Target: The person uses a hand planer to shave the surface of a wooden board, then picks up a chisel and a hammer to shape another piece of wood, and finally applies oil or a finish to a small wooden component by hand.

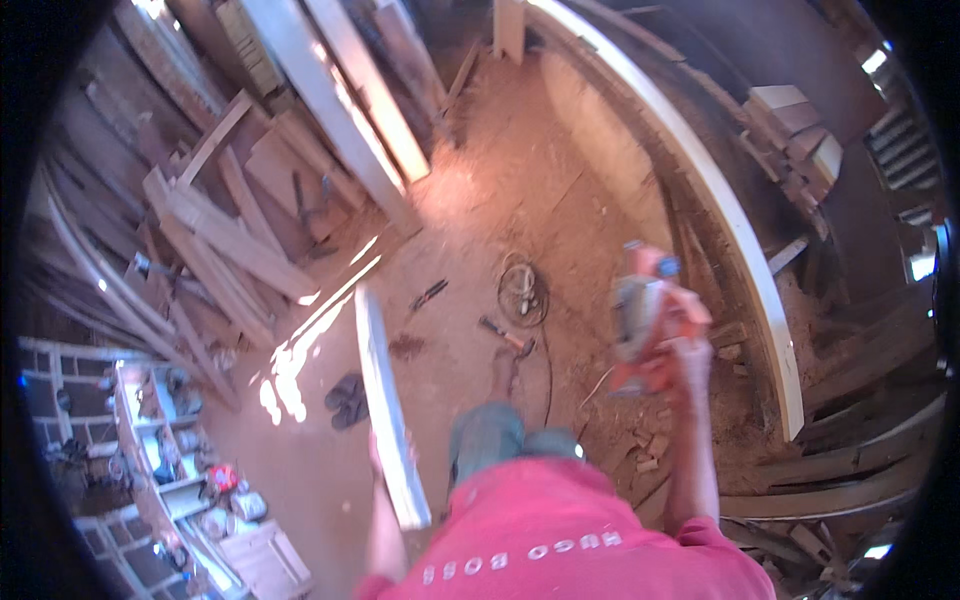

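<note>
My left hand (378, 458) is closed around a pale wooden board (388, 410), which I hold up at my left side, slanting away from me. Most of those fingers are hidden behind the board. Out to the right, my right hand (688, 360) grips an orange-red circular saw (650, 315) with a greyish round part on its left side. Some motion blur softens the saw's outline. On the floor between my hands are a hammer (508, 336), a black-handled hand tool (430, 295) and a coiled cable (523, 292).
Long planks (330, 100) lean at the far left, near stacked boards (230, 230). A long pale beam (740, 220) runs along the right. Dark footwear (347, 402) lies left of the board. Shelves (160, 460) with goods stand at lower left; wood offcuts (648, 452) litter the right.
</note>
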A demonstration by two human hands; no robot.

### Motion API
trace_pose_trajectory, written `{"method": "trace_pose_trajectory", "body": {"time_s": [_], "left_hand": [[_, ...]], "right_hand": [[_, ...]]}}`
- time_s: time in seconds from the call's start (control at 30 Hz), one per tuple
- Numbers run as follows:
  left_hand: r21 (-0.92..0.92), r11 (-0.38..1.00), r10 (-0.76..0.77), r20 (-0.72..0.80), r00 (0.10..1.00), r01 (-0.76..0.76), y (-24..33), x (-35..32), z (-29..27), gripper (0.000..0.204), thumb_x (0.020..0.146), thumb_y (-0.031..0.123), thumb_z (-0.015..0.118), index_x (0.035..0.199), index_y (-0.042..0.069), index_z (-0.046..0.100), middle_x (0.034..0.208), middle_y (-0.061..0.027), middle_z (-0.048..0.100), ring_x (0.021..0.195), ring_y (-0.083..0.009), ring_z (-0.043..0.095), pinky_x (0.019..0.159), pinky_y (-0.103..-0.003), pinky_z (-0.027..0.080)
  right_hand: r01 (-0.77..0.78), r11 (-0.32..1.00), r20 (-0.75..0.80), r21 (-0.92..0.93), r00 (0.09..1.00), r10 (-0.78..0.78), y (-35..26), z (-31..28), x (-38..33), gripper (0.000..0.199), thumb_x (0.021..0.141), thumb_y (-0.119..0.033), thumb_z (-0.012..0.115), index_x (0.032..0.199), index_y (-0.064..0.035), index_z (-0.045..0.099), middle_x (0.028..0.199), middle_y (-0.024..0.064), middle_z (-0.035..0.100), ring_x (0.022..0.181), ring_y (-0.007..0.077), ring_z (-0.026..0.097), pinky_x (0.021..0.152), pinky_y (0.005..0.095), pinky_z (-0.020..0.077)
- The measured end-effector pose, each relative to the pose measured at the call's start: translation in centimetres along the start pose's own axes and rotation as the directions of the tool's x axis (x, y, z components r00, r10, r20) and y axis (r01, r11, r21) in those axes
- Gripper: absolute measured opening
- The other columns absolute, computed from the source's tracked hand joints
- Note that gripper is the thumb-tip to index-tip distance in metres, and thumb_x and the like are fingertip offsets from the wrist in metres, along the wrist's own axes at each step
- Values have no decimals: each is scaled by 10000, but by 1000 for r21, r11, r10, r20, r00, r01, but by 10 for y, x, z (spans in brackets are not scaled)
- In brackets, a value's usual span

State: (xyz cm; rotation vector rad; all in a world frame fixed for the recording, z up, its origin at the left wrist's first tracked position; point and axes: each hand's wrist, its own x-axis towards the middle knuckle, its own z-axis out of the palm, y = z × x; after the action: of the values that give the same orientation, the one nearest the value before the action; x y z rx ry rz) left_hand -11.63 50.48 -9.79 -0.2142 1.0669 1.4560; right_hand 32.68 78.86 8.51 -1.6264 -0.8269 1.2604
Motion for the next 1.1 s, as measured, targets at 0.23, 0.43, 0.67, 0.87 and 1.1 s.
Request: {"method": "trace_pose_trajectory", "body": {"time_s": [0.23,0.43,0.67,0.87,1.1], "left_hand": [[88,996,-14,396,918,-23,67,112,194,731,861,695,529,1201,50,464,946,-85,546,656,-177,544,550,-308,477],[298,940,2,483,876,-167,72,179,329,759,842,707,558,1249,75,452,968,-57,551,677,-138,555,580,-270,500],[440,723,312,479,820,-532,5,282,485,798,739,391,813,1295,19,376,1078,-84,562,959,-168,580,798,-329,527],[572,616,415,349,840,-541,-104,353,644,832,727,141,854,1359,21,326,1168,-120,568,994,-192,599,885,-355,532],[712,570,373,220,901,-410,-233,423,787,714,703,76,850,1278,-1,434,1165,-151,603,1036,-251,608,884,-355,519]], "right_hand": [[185,981,-376,-58,906,-194,-161,-185,-95,355,885,-239,686,1183,-86,567,946,16,616,732,117,604,561,279,512],[329,941,-758,75,632,-161,-208,-213,-124,311,916,-252,653,1163,-93,550,947,1,590,753,125,596,642,257,513],[102,988,-694,117,720,8,-145,-262,-13,124,914,-190,600,974,-105,533,705,-10,524,568,105,530,502,274,490],[49,984,-762,169,641,99,-101,-258,163,235,867,-72,533,1070,27,595,609,-14,485,442,91,476,364,246,419],[-40,990,-521,139,847,107,-123,-275,271,199,848,-108,587,983,21,520,590,36,504,421,121,505,363,271,423]]}}
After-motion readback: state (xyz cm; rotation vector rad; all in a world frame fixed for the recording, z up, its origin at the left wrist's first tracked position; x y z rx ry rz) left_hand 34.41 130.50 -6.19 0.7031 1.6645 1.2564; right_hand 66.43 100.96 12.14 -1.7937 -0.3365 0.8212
